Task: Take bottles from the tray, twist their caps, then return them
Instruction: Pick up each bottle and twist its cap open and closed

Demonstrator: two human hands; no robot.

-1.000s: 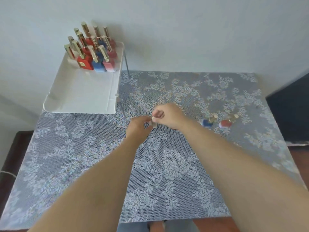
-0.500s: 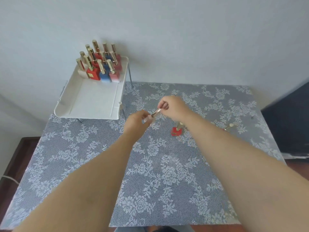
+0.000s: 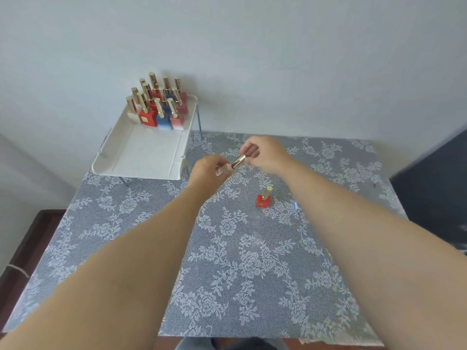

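A small pale pink bottle [image 3: 225, 168] with a gold cap [image 3: 239, 161] is held tilted above the table, just right of the tray. My left hand [image 3: 208, 171] grips its body. My right hand [image 3: 262, 154] pinches the gold cap. A white tray [image 3: 141, 157] on thin legs stands at the back left, with several red, blue and pink gold-capped bottles [image 3: 161, 107] clustered at its far end. One red bottle [image 3: 263, 199] stands upright on the tablecloth, below my right wrist.
The table carries a grey floral lace cloth [image 3: 227, 248] and stands against a pale wall. A dark panel [image 3: 439, 188] borders its right side, and dark floor shows at the left. A small bluish object [image 3: 297, 205] peeks out beside my right forearm.
Both hands have risen with the pink bottle, toward the tray's near right corner. The view has tilted up, so the tray and table sit lower in frame. The blue bottle is now hidden.
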